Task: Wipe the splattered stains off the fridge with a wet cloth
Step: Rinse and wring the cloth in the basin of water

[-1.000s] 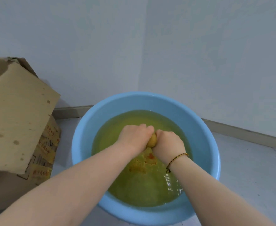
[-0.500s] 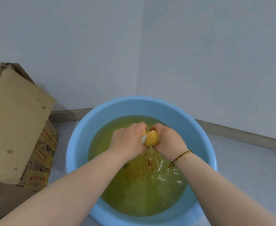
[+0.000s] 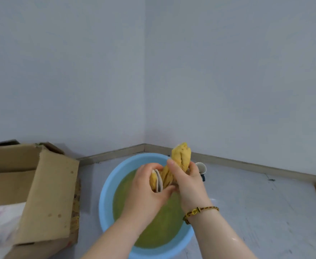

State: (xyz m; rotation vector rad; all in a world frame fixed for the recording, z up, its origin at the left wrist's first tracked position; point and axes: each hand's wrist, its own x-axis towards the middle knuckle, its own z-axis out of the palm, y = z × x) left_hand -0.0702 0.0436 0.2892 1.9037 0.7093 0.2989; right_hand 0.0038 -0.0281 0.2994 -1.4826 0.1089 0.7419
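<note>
Both hands closed round a yellow cloth, twisted into a tight rope and held above a blue basin. Runs on a slant, long axis from low left to high right. Lower end buried in the left hand, upper end poking out past the right hand, tip pointing up and away toward the corner of the walls, leaning slightly right. Shows a pale grey edge at the lower end, against the left palm. Left hand: fingers and thumb curled round the lower part. Right hand: gripping the middle, thumb on one side of the twist, fingers on the other. Sits clear of the yellow-green water in the basin. Braided bracelet on the wet right wrist. On the grey floor, an open cardboard box close to the basin's left side and a small white cup just beyond its far right rim.
</note>
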